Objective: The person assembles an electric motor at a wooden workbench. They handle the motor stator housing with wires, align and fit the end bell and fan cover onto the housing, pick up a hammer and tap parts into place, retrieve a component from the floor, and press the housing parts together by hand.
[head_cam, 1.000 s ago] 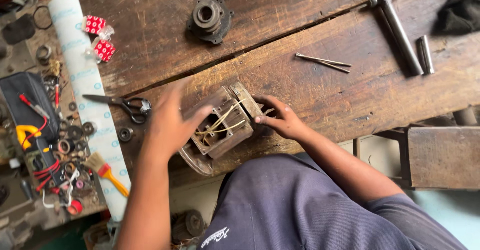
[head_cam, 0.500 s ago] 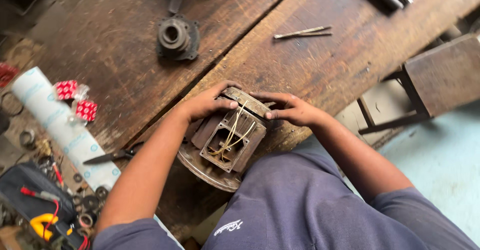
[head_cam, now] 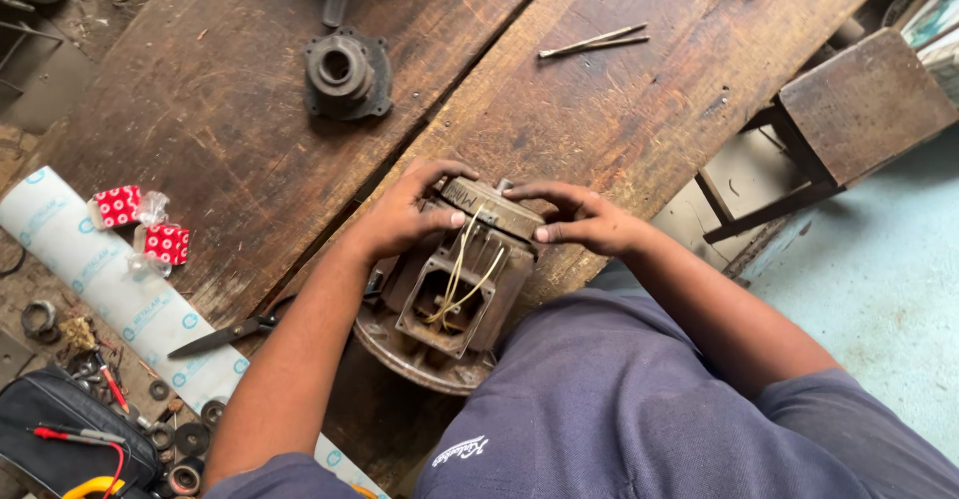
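A rusty electric motor housing point(head_cam: 440, 309) rests on the wooden workbench point(head_cam: 619, 119) at its near edge, against my lap. Its open terminal box faces up, with pale yellow wires point(head_cam: 462, 274) coming out of it. My left hand point(head_cam: 405, 214) grips the far left side of the housing, fingers curled over the top. My right hand point(head_cam: 579, 217) presses on the far right side, fingertips touching the top edge.
A dark round motor end cover point(head_cam: 345, 71) lies farther back. Two thin metal rods point(head_cam: 591, 41) lie at the back right. Scissors point(head_cam: 225, 334), a white roll point(head_cam: 110, 279), two red-checked packets point(head_cam: 145, 224) and a tool pouch point(head_cam: 60, 439) are at left. A wooden stool point(head_cam: 859, 99) stands at right.
The view has swung left and tilted. Both hands have slid up from the sides of the motor housing to its far top edge. The housing has turned slightly.
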A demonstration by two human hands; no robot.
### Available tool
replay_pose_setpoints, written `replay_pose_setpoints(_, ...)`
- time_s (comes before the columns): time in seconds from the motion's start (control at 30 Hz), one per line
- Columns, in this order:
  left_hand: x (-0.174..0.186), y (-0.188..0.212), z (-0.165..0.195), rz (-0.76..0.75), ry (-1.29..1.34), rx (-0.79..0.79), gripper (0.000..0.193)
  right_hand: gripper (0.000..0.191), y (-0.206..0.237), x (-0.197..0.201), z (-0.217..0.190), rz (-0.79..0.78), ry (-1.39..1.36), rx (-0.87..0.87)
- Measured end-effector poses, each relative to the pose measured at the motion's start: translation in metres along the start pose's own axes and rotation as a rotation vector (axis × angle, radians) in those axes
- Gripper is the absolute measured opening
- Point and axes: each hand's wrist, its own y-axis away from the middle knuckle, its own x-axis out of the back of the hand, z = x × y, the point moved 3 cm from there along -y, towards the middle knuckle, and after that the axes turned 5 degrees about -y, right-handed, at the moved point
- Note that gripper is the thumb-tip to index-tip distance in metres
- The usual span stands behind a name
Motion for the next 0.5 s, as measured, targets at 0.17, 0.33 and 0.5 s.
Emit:
replay_pose_setpoints(0.17, 0.006, 0.041, -0.001, 0.111, 0.068, -0.124, 0.073, 0.063, -0.005, -0.038, -0.022, -0.032, 0.29, 0.042)
replay_pose_setpoints(0.33, 0.0, 0.074, -0.007, 0.165, 0.152, -0.049, 0.103, 0.058, -0.003, -0.066, -0.04, -0.052, 0.554, 0.151)
replay_pose_setpoints(0.5, 0.001, 0.08, -0.017, 0.066, 0.213, 0.06, 0.128, 0.059, -0.006, -0.078, -0.047, -0.087, 0.569, 0.135)
